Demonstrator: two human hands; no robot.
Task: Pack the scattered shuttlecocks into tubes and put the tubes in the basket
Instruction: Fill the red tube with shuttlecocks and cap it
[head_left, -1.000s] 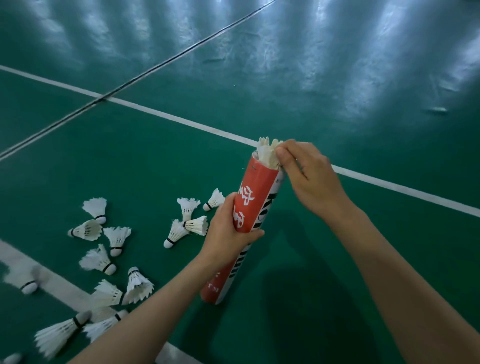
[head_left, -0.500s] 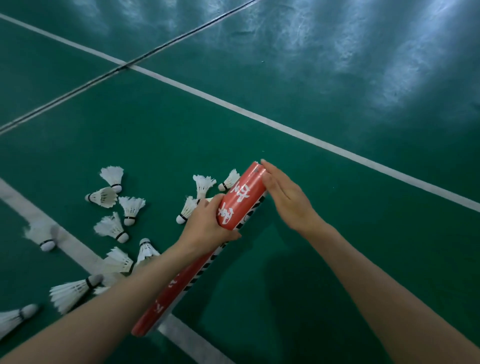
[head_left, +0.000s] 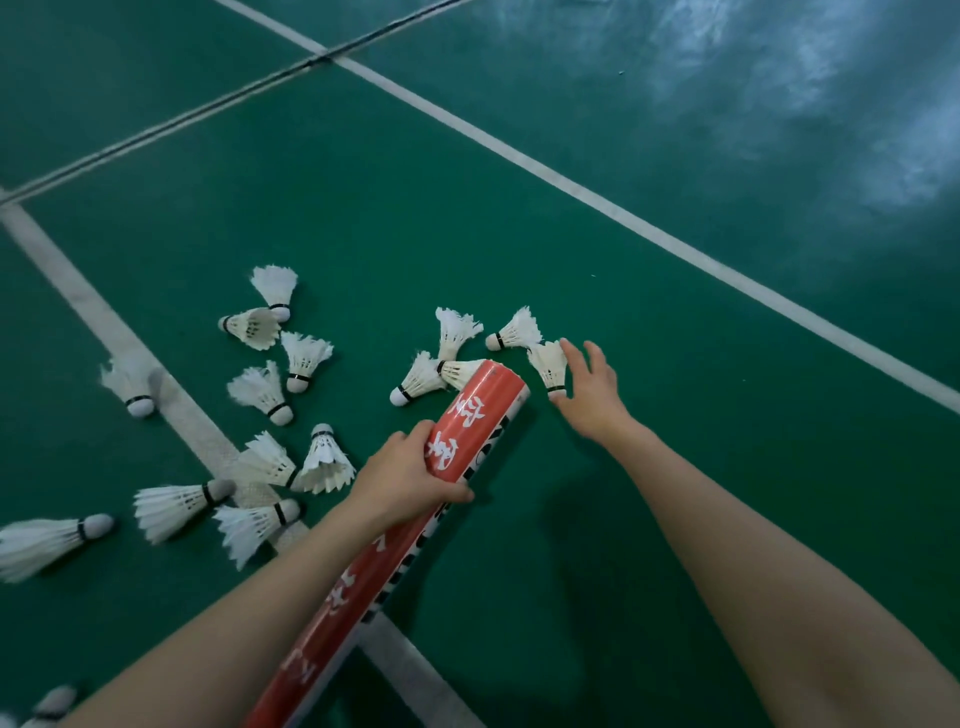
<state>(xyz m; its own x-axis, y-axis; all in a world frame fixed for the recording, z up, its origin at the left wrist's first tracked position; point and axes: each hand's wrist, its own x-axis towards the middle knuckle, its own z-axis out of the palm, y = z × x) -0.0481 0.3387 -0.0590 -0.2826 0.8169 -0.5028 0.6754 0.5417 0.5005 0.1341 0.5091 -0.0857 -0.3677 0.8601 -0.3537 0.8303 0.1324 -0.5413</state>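
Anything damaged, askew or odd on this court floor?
Shuttlecocks lie strewn at all angles, some across the white line, as the task expects. The ragged shuttlecock just beyond the tube has frayed, splayed feathers.

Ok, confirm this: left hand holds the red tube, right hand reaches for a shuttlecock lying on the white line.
Wrong on one point. The head view shows the left hand holding the red tube, but the shuttlecock the right hand reaches for lies on green floor, not on a white line.
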